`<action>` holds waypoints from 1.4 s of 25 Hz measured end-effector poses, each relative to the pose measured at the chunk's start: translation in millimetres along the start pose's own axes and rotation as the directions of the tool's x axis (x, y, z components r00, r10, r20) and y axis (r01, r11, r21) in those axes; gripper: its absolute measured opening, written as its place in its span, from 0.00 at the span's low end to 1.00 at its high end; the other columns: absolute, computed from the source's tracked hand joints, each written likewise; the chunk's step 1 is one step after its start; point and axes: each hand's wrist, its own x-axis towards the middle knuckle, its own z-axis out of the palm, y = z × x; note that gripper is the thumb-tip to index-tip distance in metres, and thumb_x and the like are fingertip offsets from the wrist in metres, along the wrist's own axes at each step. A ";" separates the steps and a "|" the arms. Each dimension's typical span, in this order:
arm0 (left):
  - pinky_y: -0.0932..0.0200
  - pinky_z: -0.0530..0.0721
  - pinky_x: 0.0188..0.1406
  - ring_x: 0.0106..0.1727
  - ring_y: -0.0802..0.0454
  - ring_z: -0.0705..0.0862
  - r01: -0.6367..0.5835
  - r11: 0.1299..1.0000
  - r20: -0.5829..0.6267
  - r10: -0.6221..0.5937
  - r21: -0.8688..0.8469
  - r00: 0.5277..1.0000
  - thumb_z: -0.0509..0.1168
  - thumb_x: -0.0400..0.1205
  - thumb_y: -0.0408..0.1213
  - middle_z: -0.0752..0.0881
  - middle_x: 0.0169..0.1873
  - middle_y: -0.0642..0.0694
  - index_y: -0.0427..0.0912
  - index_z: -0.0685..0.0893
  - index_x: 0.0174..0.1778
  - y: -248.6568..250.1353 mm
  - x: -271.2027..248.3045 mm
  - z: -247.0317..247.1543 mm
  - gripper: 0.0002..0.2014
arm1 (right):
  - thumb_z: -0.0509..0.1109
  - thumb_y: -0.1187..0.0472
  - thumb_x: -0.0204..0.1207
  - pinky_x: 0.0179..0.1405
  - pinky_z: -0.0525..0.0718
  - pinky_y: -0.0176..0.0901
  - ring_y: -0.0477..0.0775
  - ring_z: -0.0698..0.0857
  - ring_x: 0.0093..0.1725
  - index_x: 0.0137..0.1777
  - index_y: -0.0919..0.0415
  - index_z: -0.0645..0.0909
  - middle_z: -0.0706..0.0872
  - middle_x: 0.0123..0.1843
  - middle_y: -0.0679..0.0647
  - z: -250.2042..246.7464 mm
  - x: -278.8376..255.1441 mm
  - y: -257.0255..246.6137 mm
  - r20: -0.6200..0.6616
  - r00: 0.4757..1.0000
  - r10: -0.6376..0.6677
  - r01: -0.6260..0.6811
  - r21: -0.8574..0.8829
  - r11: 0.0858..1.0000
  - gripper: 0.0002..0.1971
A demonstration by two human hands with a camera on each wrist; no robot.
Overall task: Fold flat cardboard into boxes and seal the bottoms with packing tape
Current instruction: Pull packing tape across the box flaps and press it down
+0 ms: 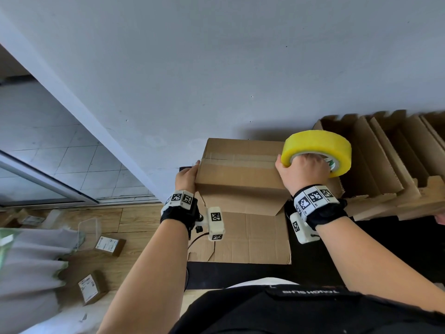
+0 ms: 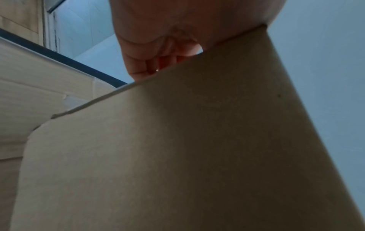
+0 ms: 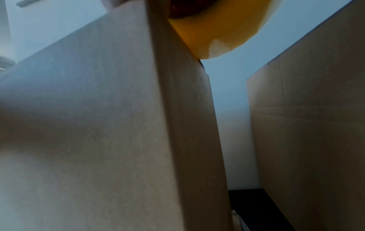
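A brown cardboard box [image 1: 240, 174] stands upside down on the black table, with a strip of clear tape [image 1: 238, 158] running along the seam of its closed bottom flaps. My left hand [image 1: 186, 175] holds the box's left edge, and in the left wrist view its fingers [image 2: 150, 62] curl behind the cardboard wall [image 2: 177, 148]. My right hand [image 1: 302, 171] grips a big yellow roll of packing tape [image 1: 317, 150] at the box's right end, fingers through its core. The right wrist view shows the roll [image 3: 217, 31] above the box's corner [image 3: 177, 109].
Several folded boxes [image 1: 385, 160] stand in a row at the right. A flat cardboard sheet [image 1: 252, 237] lies under the box on the black table [image 1: 385, 249]. A grey wall is right behind. Small parcels [image 1: 92, 288] and a clear tub [image 1: 89, 231] lie on the wooden floor at left.
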 end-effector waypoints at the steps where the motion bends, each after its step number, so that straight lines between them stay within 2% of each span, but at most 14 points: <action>1: 0.55 0.69 0.34 0.32 0.46 0.70 0.023 0.998 0.038 -0.025 0.057 0.999 0.72 0.77 0.47 0.71 0.24 0.47 0.44 0.74 0.24 3.3 -0.7 0.4 0.20 | 0.80 0.56 0.65 0.24 0.69 0.38 0.59 0.74 0.18 0.20 0.58 0.74 0.74 0.17 0.55 -0.6 0.0 -0.2 -0.002 1.000 0.002 -0.002 0.006 1.000 0.20; 5: 0.49 0.79 0.52 0.47 0.42 0.78 -0.014 0.916 0.077 -0.018 0.401 0.997 0.62 0.83 0.51 0.81 0.43 0.42 0.41 0.78 0.43 22.0 -0.8 -2.3 0.15 | 0.80 0.58 0.64 0.25 0.66 0.36 0.59 0.73 0.17 0.20 0.58 0.73 0.73 0.17 0.55 -1.6 0.9 -2.4 0.003 1.000 0.012 -0.013 0.013 1.000 0.19; 9: 0.51 0.81 0.49 0.49 0.39 0.83 -0.056 0.825 0.151 -0.036 0.563 0.988 0.58 0.83 0.51 0.84 0.52 0.38 0.41 0.81 0.54 30.0 -4.7 -2.6 0.17 | 0.78 0.58 0.66 0.26 0.66 0.37 0.59 0.73 0.19 0.20 0.57 0.72 0.74 0.18 0.55 0.1 0.1 -0.4 -0.004 0.998 0.058 -0.057 0.049 0.997 0.19; 12: 0.55 0.82 0.57 0.57 0.43 0.85 -0.175 0.874 0.019 0.187 0.453 0.982 0.65 0.83 0.41 0.89 0.56 0.41 0.40 0.86 0.60 25.7 -7.9 -2.2 0.14 | 0.78 0.55 0.68 0.28 0.67 0.38 0.61 0.76 0.21 0.22 0.58 0.74 0.77 0.20 0.56 0.6 -4.1 -2.3 -0.046 0.994 0.104 -0.098 0.121 0.988 0.19; 15: 0.58 0.79 0.61 0.56 0.51 0.85 -0.397 0.884 -0.003 0.411 0.249 0.912 0.61 0.83 0.36 0.90 0.51 0.48 0.43 0.89 0.56 33.5 -17.4 9.0 0.12 | 0.76 0.50 0.72 0.31 0.67 0.40 0.62 0.80 0.25 0.27 0.62 0.76 0.80 0.24 0.59 2.5 -5.7 -2.3 -0.080 0.976 0.202 -0.183 0.195 0.964 0.20; 18: 0.57 0.74 0.49 0.46 0.49 0.77 -0.365 0.913 0.033 0.365 0.181 0.930 0.55 0.85 0.37 0.83 0.41 0.50 0.49 0.83 0.39 43.9 -28.4 24.5 0.14 | 0.71 0.43 0.75 0.33 0.66 0.42 0.64 0.80 0.28 0.28 0.62 0.74 0.80 0.26 0.59 4.3 -5.4 1.0 -0.022 0.942 0.334 -0.317 0.265 0.911 0.25; 21: 0.61 0.68 0.34 0.38 0.48 0.71 -0.320 0.895 0.036 0.325 0.311 0.945 0.53 0.89 0.41 0.76 0.33 0.46 0.41 0.76 0.32 37.7 -25.1 19.9 0.19 | 0.71 0.41 0.76 0.30 0.66 0.42 0.59 0.73 0.22 0.21 0.57 0.65 0.73 0.20 0.54 3.0 -7.1 2.5 -0.013 0.952 0.307 -0.289 0.302 0.908 0.29; 23: 0.60 0.69 0.34 0.39 0.47 0.72 -0.286 0.907 0.062 0.281 0.308 0.958 0.52 0.89 0.40 0.78 0.35 0.43 0.33 0.82 0.38 35.8 -20.5 16.8 0.21 | 0.71 0.42 0.76 0.30 0.65 0.41 0.58 0.70 0.21 0.20 0.56 0.64 0.71 0.19 0.53 1.8 -7.7 3.7 -0.019 0.956 0.294 -0.274 0.313 0.909 0.29; 26: 0.54 0.68 0.42 0.44 0.45 0.69 -0.219 0.902 0.107 0.192 0.372 0.975 0.48 0.89 0.35 0.75 0.33 0.43 0.39 0.72 0.31 37.3 -18.4 14.2 0.19 | 0.71 0.42 0.76 0.30 0.65 0.41 0.58 0.71 0.23 0.22 0.58 0.67 0.73 0.20 0.54 2.2 -7.4 2.2 0.004 0.949 0.315 -0.301 0.305 0.904 0.28; 27: 0.54 0.69 0.47 0.48 0.42 0.71 -0.185 0.894 0.118 0.149 0.409 0.982 0.47 0.89 0.34 0.78 0.37 0.39 0.41 0.73 0.34 36.7 -18.7 12.3 0.18 | 0.71 0.41 0.76 0.31 0.65 0.41 0.57 0.71 0.24 0.23 0.58 0.68 0.73 0.21 0.53 2.3 -7.3 1.3 0.010 0.948 0.319 -0.308 0.298 0.903 0.28; 29: 0.50 0.73 0.57 0.56 0.35 0.77 -0.077 0.906 0.124 0.027 0.417 0.992 0.47 0.88 0.34 0.80 0.58 0.24 0.37 0.81 0.47 33.3 -17.6 7.2 0.17 | 0.70 0.41 0.76 0.31 0.65 0.42 0.57 0.71 0.24 0.24 0.59 0.69 0.73 0.22 0.53 2.4 -7.5 0.0 0.010 0.947 0.322 -0.311 0.289 0.905 0.27; 31: 0.49 0.76 0.59 0.66 0.33 0.78 0.024 0.892 0.120 -0.087 0.452 0.989 0.50 0.88 0.32 0.75 0.73 0.27 0.30 0.81 0.64 35.5 -19.0 2.3 0.17 | 0.71 0.41 0.75 0.31 0.66 0.42 0.57 0.71 0.25 0.25 0.60 0.70 0.73 0.23 0.53 2.4 -8.0 0.6 0.007 0.946 0.325 -0.313 0.291 0.904 0.27; 33: 0.51 0.77 0.65 0.71 0.36 0.78 -0.044 0.863 0.004 0.048 0.504 0.999 0.54 0.86 0.28 0.78 0.72 0.32 0.32 0.78 0.72 41.5 -16.5 -0.1 0.19 | 0.71 0.41 0.76 0.31 0.66 0.42 0.57 0.72 0.25 0.26 0.60 0.71 0.74 0.23 0.54 2.5 -8.0 0.4 0.014 0.947 0.320 -0.309 0.302 0.902 0.27; 35: 0.55 0.78 0.54 0.56 0.37 0.82 -0.269 0.835 -0.039 0.327 0.480 0.944 0.57 0.84 0.32 0.86 0.52 0.34 0.41 0.88 0.55 48.4 -25.4 4.6 0.13 | 0.70 0.40 0.76 0.31 0.67 0.41 0.57 0.73 0.25 0.26 0.60 0.71 0.75 0.23 0.54 2.9 -7.1 -0.6 0.030 0.947 0.319 -0.312 0.302 0.901 0.27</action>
